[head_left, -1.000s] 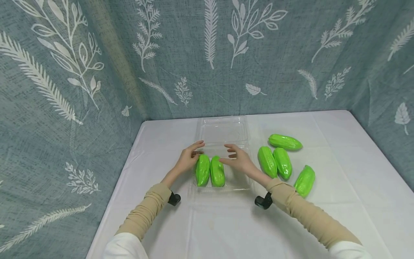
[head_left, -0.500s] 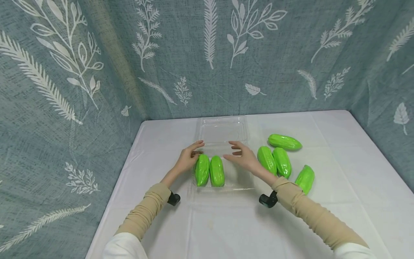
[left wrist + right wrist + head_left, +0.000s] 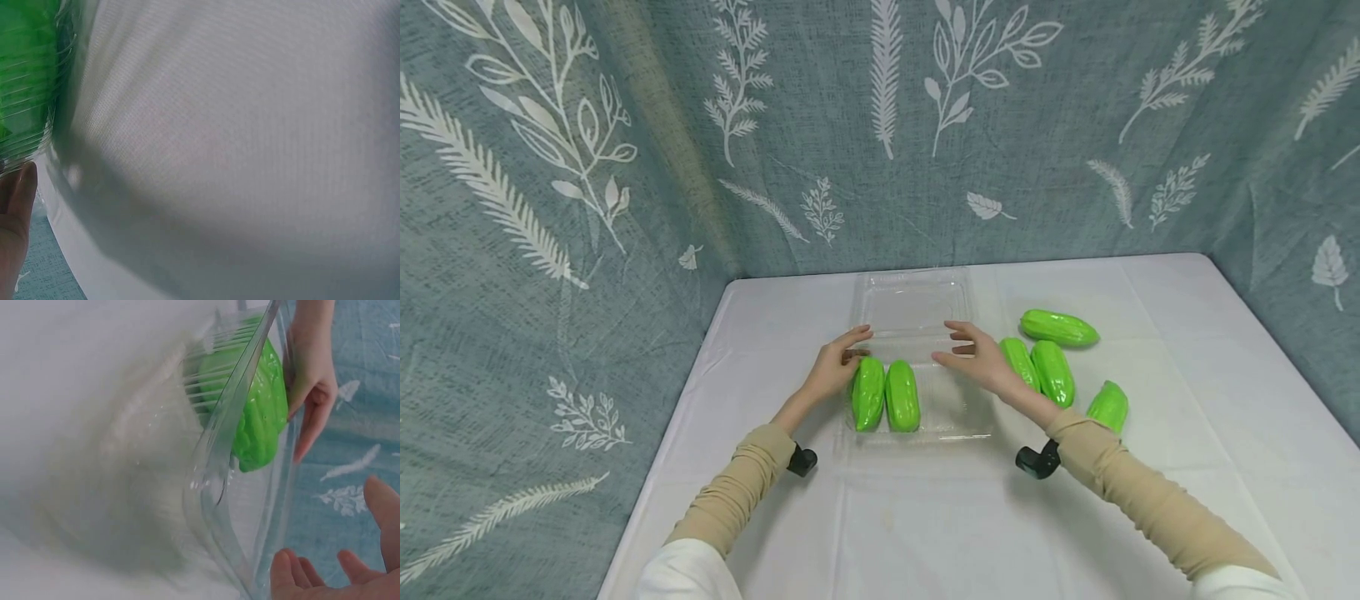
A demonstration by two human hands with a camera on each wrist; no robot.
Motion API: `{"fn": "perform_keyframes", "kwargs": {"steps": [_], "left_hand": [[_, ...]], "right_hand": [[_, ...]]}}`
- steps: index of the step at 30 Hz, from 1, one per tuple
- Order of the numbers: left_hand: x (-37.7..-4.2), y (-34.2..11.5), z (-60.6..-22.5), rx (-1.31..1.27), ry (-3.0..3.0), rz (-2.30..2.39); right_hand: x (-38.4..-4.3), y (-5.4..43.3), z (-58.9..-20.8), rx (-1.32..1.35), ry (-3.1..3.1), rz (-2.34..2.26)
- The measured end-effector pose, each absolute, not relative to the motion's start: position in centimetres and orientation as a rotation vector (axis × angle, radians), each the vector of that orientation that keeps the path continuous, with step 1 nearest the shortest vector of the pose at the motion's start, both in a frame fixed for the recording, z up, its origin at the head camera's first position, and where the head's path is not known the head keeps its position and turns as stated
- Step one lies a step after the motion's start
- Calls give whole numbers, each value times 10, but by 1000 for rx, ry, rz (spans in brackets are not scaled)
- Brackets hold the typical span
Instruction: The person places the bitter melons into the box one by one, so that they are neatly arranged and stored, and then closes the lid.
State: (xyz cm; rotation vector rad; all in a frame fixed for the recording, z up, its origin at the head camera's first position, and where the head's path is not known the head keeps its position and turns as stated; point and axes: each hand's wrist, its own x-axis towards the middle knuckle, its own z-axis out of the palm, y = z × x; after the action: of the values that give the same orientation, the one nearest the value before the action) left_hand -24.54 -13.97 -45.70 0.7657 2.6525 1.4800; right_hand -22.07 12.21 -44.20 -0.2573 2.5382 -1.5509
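Two shiny light-green cucumber-shaped vegetables, one at the left (image 3: 868, 398) and one beside it (image 3: 902, 400), lie lengthwise in a clear plastic clamshell container (image 3: 958, 412). My left hand (image 3: 831, 368) rests at the container's far left corner, index finger stretched forward. In the left wrist view a fingertip (image 3: 27, 175) touches the container's ribbed wall. My right hand (image 3: 985, 360) hovers over the container's right part with fingers spread and nothing between them. The right wrist view shows its spread fingers (image 3: 286, 572) near the clear rim, with one green vegetable (image 3: 259, 415) beyond.
The container's lid (image 3: 915, 300) lies folded back behind its base. Several more green vegetables (image 3: 1054, 373) lie on the white-covered table to the right, partly behind my right hand and forearm. A patterned blue-green curtain (image 3: 850, 125) stands along the table's far and side edges.
My right hand has left the second vegetable and moved to the right, toward the loose vegetables. The left hand and both vegetables in the container have stayed in place.
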Motion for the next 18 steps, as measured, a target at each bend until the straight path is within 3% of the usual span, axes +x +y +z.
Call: {"fn": "perform_keyframes", "kwargs": {"steps": [18], "left_hand": [[-245, -140, -455, 732, 2625, 1490]], "right_hand": [[-214, 152, -439, -155, 2547, -1584]]}}
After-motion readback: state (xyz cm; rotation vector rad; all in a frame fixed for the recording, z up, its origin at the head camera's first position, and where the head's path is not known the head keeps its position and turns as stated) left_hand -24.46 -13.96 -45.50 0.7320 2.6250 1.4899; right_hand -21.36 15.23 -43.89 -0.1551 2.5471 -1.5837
